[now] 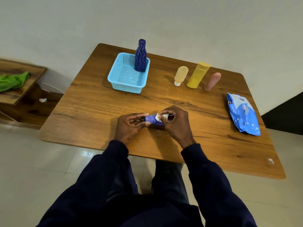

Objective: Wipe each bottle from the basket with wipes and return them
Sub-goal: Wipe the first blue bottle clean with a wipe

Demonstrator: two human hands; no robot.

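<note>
Near the table's (98, 112) front edge, the left hand (131, 125) grips 1 end of a small purple bottle (152, 119) held sideways. The right hand (175, 122) pinches a white wipe (161, 116) against the bottle's middle, fingers curled over it. Further back, a basket (126, 88) holds 1 tall blue bottle (140, 58), upright in its far right corner. To its right 3 stand apart in a row: a peach tube (180, 75), a yellow bottle (198, 75), a pink bottle (212, 81). A wipes pack (242, 113) lies near the right edge. A green cloth (13, 81) sits on a shelf at left
</note>
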